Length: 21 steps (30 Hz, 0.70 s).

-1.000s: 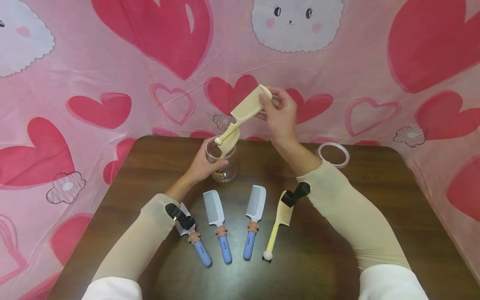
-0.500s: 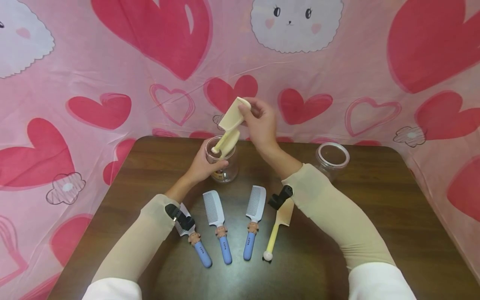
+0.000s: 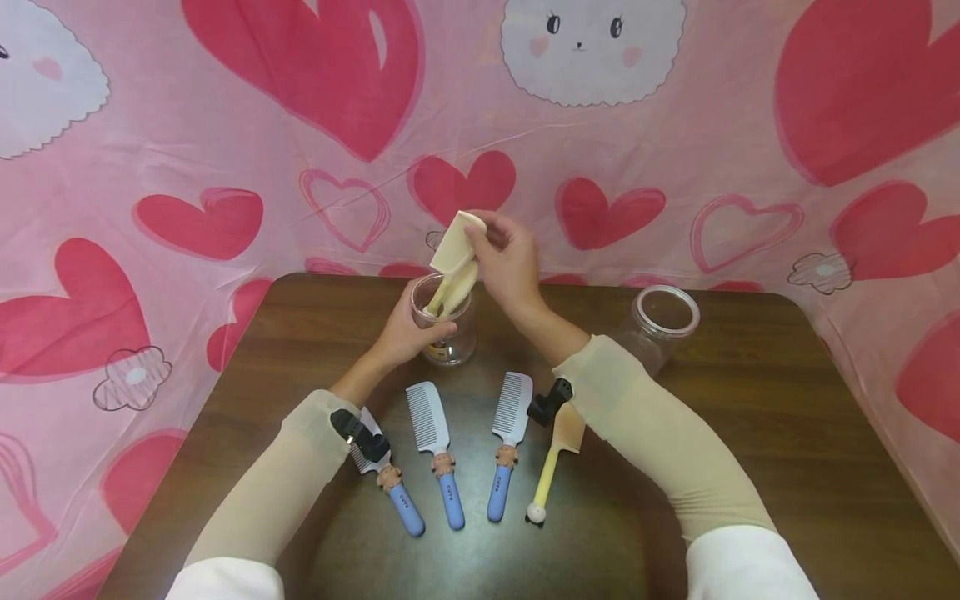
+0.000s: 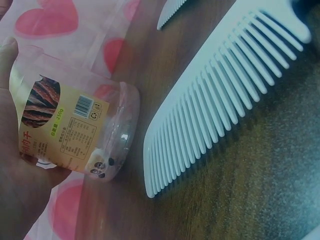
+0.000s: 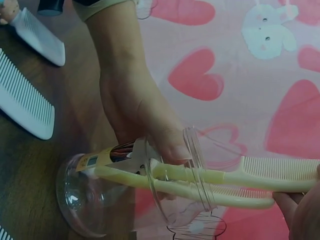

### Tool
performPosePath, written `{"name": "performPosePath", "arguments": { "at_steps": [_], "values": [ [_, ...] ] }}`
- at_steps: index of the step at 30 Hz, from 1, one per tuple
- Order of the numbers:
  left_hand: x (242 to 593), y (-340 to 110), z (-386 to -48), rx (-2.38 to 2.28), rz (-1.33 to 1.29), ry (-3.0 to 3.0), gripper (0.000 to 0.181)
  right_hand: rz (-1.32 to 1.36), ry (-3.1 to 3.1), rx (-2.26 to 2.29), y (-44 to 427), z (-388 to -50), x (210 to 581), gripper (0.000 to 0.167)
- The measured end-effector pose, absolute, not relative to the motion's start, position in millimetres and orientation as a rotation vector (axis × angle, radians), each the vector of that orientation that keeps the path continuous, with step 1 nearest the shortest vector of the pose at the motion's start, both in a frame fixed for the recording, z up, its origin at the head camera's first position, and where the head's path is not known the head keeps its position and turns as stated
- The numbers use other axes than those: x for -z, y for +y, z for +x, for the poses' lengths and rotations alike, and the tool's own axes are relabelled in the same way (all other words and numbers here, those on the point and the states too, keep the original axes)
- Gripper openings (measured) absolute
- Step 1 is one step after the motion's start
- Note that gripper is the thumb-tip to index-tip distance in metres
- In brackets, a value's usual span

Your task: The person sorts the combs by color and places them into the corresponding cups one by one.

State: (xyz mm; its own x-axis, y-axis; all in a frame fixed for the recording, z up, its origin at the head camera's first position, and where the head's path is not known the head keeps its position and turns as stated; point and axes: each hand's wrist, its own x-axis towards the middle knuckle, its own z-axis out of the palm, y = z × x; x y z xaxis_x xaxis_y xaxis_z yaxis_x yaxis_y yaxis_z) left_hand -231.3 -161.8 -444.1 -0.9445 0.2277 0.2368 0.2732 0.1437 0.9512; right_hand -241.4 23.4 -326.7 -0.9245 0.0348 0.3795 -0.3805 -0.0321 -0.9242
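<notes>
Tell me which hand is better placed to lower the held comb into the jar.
Probably the right hand: it pinches the comb, which partly reaches into the jar, while the left hand is busy gripping the jar.

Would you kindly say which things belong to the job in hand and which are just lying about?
In use: held jar, held yellow comb, second yellow comb partly inside jar.
Apparently lying about: three blue combs, loose yellow comb, other jar.

Cream combs [image 3: 453, 243], partly inside clear jar [image 3: 461, 345]
</notes>
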Motion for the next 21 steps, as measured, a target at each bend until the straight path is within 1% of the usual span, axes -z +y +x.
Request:
{"name": "performPosePath", "arguments": {
  "at_steps": [6,13,21],
  "values": [
    [441,-160,-230,1.996,-0.524,-2.334,0.084,0.419,-1.991,-1.973,26,-242,330,0.024],
    [419,-157,-216,2.037,-0.533,-2.318,0.078,0.466,-2.091,-1.897,30,-243,332,0.024],
    [416,-157,-214,2.007,-0.526,-2.333,0.078,0.551,-2.206,-1.77,33,-244,330,0.026]
  ]
}}
